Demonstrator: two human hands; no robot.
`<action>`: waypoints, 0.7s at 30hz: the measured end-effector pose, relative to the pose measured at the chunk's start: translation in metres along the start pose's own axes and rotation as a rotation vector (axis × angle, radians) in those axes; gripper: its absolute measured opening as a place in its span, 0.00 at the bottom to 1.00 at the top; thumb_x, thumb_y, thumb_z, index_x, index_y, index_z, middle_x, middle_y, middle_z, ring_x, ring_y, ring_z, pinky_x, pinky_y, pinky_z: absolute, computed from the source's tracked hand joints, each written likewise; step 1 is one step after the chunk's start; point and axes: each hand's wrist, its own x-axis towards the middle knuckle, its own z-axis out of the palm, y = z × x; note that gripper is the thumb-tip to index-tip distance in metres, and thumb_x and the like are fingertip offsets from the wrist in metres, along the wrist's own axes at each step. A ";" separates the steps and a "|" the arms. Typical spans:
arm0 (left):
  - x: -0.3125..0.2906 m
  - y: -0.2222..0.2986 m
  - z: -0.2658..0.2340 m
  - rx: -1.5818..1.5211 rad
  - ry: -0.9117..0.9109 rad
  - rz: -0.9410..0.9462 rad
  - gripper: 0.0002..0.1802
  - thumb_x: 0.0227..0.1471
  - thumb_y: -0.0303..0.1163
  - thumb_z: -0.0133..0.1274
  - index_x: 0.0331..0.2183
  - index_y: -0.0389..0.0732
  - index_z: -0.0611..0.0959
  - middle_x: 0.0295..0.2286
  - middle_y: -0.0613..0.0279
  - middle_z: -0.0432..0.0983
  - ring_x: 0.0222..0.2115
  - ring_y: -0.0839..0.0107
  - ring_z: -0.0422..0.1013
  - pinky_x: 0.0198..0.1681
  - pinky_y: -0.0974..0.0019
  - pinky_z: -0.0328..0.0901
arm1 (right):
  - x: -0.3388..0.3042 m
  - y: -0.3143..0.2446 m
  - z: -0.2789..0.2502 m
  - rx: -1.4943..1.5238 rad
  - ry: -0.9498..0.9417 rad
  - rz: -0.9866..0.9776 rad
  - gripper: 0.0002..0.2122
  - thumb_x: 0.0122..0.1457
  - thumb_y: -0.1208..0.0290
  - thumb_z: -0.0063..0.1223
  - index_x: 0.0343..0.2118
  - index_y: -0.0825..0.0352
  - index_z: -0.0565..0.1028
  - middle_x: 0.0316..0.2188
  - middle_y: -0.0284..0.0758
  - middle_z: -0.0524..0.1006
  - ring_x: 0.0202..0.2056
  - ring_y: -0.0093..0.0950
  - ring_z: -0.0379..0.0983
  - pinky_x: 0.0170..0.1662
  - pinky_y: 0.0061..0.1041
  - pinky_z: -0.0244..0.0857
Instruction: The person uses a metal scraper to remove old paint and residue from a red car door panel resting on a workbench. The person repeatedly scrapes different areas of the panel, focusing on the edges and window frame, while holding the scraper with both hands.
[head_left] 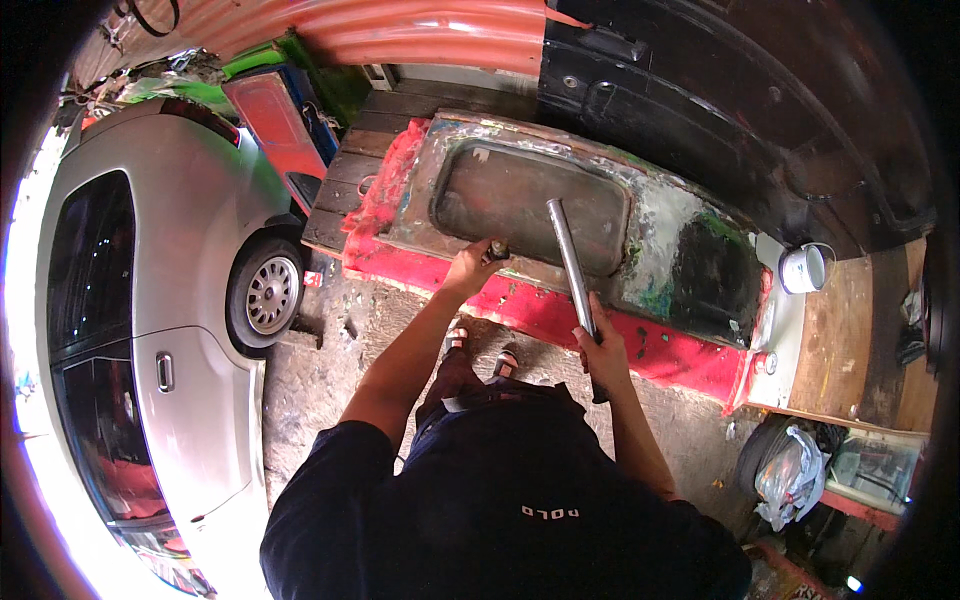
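Note:
My right hand [604, 352] is wrapped round the dark grip of a long silver metal bar [573, 258]. The bar points up and away, its far end over the window recess of a worn vehicle door panel [410, 215]. In my left hand [468, 270] is a small dark rounded metal piece [497, 250], held at the panel's near edge; the fingers hide part of it. The panel lies flat, with bare metal, patchy white and green paint and a dark area at its right. Red cloth [500, 298] spreads beneath it.
A wooden bench [345, 172] carries the panel. A white bucket [802, 270] and a small can [765, 362] stand at its right. A silver car [185, 290] is parked at left. Black panels [720, 90] lean behind; a plastic bag [790, 475] hangs at lower right.

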 end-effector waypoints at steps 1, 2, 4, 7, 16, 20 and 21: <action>0.002 0.002 0.000 0.005 -0.015 -0.014 0.27 0.48 0.40 0.64 0.48 0.40 0.77 0.33 0.54 0.80 0.31 0.65 0.76 0.37 0.62 0.70 | -0.002 -0.001 -0.001 0.004 -0.013 0.039 0.31 0.60 0.74 0.53 0.66 0.52 0.57 0.22 0.25 0.69 0.18 0.14 0.61 0.21 0.19 0.59; 0.005 0.004 0.001 0.011 -0.029 -0.028 0.27 0.48 0.40 0.64 0.48 0.40 0.77 0.33 0.54 0.80 0.32 0.65 0.76 0.38 0.62 0.70 | -0.003 0.000 -0.001 0.013 -0.020 0.067 0.31 0.60 0.74 0.53 0.66 0.52 0.57 0.21 0.24 0.69 0.18 0.14 0.61 0.21 0.19 0.59; 0.009 0.002 0.000 0.018 -0.077 -0.021 0.27 0.49 0.40 0.63 0.49 0.41 0.76 0.34 0.54 0.79 0.34 0.64 0.76 0.40 0.62 0.70 | -0.004 -0.003 0.001 0.036 -0.033 0.110 0.31 0.60 0.74 0.53 0.66 0.51 0.57 0.20 0.23 0.67 0.17 0.14 0.60 0.20 0.19 0.58; 0.017 -0.004 -0.001 -0.002 -0.181 0.039 0.27 0.50 0.39 0.62 0.50 0.41 0.75 0.38 0.51 0.78 0.38 0.60 0.75 0.43 0.60 0.68 | -0.004 -0.027 -0.001 0.089 -0.085 0.253 0.30 0.60 0.74 0.52 0.66 0.60 0.57 0.49 0.37 0.63 0.48 0.25 0.58 0.48 0.24 0.54; 0.039 -0.002 0.009 0.129 -0.262 0.156 0.32 0.52 0.44 0.59 0.54 0.38 0.71 0.40 0.46 0.77 0.39 0.55 0.75 0.46 0.57 0.67 | 0.004 -0.046 0.000 0.004 -0.086 0.331 0.30 0.60 0.72 0.52 0.66 0.55 0.57 0.46 0.41 0.77 0.34 0.26 0.73 0.39 0.25 0.67; 0.054 0.004 0.009 0.058 -0.350 0.024 0.31 0.53 0.44 0.59 0.54 0.38 0.71 0.36 0.47 0.78 0.33 0.55 0.75 0.39 0.57 0.68 | 0.000 -0.042 -0.003 0.102 -0.029 0.326 0.31 0.60 0.73 0.52 0.66 0.51 0.57 0.31 0.33 0.77 0.18 0.17 0.59 0.24 0.23 0.61; 0.056 0.002 0.007 0.069 -0.389 -0.033 0.30 0.54 0.43 0.59 0.53 0.39 0.71 0.34 0.48 0.78 0.31 0.57 0.75 0.37 0.57 0.68 | 0.000 -0.043 -0.004 0.111 -0.023 0.328 0.31 0.60 0.73 0.53 0.66 0.51 0.57 0.30 0.32 0.76 0.18 0.17 0.59 0.23 0.23 0.61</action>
